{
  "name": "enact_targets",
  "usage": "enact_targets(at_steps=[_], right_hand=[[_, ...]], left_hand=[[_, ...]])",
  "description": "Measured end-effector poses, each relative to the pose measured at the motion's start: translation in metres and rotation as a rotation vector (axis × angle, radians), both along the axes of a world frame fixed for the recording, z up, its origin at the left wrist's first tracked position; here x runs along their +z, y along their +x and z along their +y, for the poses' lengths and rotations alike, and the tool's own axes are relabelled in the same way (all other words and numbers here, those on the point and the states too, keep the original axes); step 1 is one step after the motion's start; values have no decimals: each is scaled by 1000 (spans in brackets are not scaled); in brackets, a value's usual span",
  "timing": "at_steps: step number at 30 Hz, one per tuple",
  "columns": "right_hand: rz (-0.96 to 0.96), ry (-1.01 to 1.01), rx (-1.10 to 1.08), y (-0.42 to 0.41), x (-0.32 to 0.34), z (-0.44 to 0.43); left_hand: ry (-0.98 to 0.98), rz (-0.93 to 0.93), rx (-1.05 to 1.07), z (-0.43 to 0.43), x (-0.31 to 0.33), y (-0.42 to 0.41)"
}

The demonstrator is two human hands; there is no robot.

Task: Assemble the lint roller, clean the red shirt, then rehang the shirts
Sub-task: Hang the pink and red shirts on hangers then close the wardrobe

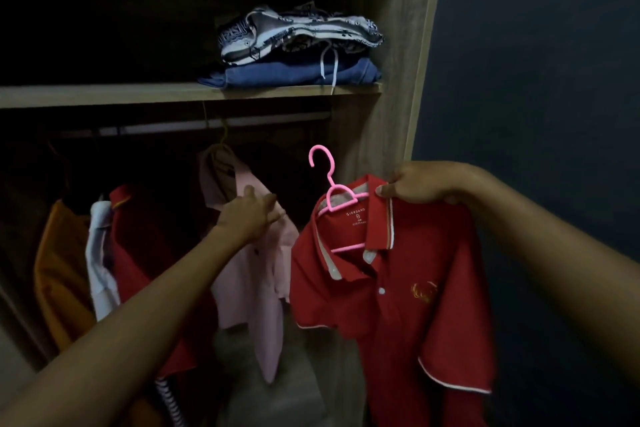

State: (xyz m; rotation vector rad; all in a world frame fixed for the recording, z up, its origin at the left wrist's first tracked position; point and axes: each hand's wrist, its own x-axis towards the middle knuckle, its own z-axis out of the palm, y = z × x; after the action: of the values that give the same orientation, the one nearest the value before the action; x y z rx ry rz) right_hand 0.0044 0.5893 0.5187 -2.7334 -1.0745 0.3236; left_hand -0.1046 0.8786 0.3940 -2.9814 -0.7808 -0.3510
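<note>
Here right hand (419, 185) fingers clamp red shirt (398, 291) collar; left hand (247, 215) fingers apart on pink shirt (252, 274).

Red polo shirt (398, 295): white trim, gold chest emblem. Hanger (334, 196): pink. Hanging shirt (249, 253): pale pink. Further garments orange (59, 274) and white (100, 253). Shelf stack: black-and-white print (298, 33) over blue (298, 74).

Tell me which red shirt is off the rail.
The red polo shirt on the pink hanger, pinched at the collar by the right hand. The other red shirt hangs among garments inside the wardrobe.
</note>
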Motion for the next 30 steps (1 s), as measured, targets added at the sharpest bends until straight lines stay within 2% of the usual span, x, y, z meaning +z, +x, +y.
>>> enact_targets(at_steps=[3,7,10,15,21,26,30], right_hand=[[132,138,-46,11,-17,14],[590,370,-95,17,-35,43],[728,528,-104,21,-49,66],[773,835,-107,27,-66,109],[785,1073,-70,25,-74,151],[793,1121,-81,25,-81,179],[825,1092,-95,42,-92,192]], left_hand=[[87,-103,45,4,-8,5],[112,-113,103,13,-9,7],[104,-135,136,19,-9,5],[87,-141,174,27,-13,-1],[42,-280,172,25,-14,-6],[-1,-429,139,12,-13,-3],[5,-454,148,4,-11,-2]])
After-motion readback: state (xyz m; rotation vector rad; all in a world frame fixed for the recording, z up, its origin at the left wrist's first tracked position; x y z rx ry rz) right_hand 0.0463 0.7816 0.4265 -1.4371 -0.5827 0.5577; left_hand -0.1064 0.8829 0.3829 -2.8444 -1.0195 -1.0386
